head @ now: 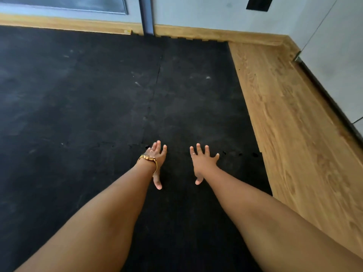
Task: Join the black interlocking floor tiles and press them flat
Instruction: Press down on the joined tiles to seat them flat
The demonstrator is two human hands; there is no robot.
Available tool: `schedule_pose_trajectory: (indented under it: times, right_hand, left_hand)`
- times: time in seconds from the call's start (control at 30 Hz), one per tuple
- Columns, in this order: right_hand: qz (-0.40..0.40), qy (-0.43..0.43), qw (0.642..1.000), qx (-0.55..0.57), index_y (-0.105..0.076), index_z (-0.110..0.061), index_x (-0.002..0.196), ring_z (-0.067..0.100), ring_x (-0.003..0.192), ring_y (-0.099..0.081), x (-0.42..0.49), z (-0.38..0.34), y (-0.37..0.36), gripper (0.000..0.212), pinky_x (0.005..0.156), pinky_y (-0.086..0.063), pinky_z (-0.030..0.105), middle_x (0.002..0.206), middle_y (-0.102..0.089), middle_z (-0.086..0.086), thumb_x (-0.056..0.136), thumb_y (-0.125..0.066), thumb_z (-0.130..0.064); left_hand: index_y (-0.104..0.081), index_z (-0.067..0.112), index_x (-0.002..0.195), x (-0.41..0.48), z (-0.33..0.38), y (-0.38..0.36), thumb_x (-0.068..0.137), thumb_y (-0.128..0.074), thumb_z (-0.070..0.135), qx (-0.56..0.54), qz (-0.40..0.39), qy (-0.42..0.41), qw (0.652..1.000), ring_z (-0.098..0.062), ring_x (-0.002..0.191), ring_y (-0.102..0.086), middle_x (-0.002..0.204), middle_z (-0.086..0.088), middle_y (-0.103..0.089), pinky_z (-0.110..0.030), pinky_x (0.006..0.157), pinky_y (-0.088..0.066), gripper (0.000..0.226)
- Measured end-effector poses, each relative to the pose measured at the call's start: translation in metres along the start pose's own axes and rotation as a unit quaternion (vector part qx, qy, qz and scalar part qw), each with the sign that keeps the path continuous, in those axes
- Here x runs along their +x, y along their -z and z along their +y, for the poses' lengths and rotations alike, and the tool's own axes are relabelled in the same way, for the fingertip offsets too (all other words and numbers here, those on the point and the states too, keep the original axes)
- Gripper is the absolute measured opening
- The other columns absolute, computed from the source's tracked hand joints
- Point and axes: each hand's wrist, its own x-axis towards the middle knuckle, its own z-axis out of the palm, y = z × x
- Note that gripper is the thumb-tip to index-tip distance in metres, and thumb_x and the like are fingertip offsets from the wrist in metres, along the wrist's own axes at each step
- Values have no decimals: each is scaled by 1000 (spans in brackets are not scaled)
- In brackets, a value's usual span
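Observation:
Black interlocking floor tiles cover most of the floor. The far right tile [196, 91] meets the near tile [180, 213] along a toothed seam [235, 154] that runs left to right, with small gaps showing at its right end. A second seam [155, 89] runs away from me between the far tiles. My left hand [157, 161], with a gold watch on the wrist, lies flat with fingers spread on the seam near where the tiles meet. My right hand [202, 163] lies flat beside it, fingers spread, fingertips at the seam. Neither hand holds anything.
Bare wooden floor [294, 134] runs along the right side of the tiles. A wooden skirting board [196, 34] and grey wall stand at the back, with a dark door frame post [146, 14]. A grey wall or cabinet [337, 55] rises at the right.

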Motion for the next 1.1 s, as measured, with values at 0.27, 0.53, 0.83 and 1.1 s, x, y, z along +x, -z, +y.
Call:
schedule_pose_trajectory:
  times: [0.27, 0.53, 0.83, 1.1]
  right_hand:
    - [-40, 65, 997, -4, 23, -25, 149, 38, 145, 21, 17, -81, -3, 144, 108, -12, 72, 158, 30, 1, 59, -90, -34]
    - [-15, 47, 999, 19, 18, -27, 151, 37, 146, 19, 12, -83, -2, 145, 107, -11, 74, 159, 25, -1, 56, -92, -30]
    - [-92, 103, 990, 30, 15, -19, 152, 35, 147, 14, -46, -131, -25, 137, 111, -14, 68, 160, 23, -2, 63, -89, -29]
    - [-24, 103, 993, -50, 16, -11, 151, 41, 146, 12, -44, -141, -44, 139, 113, -15, 65, 161, 18, 8, 61, -88, -36]
  left_hand:
    - [15, 2, 149, 8, -50, -13, 49, -91, 45, -62, -13, 50, 997, -31, 147, 12, 158, -16, 18, -44, 119, -10, 153]
    - [12, 11, 152, -6, -71, -33, 56, -85, 52, -175, 30, -9, 984, -26, 147, 14, 158, -7, 22, -44, 121, -8, 143]
    - [0, 6, 153, -93, -42, -100, 100, -43, 35, -169, 86, 8, 982, -26, 149, -2, 161, -13, 10, -32, 120, -6, 75]
    - [6, 4, 152, -85, -40, -116, 102, -40, 26, -202, 92, 2, 975, -23, 147, 15, 159, -14, 16, -29, 118, 7, 71]
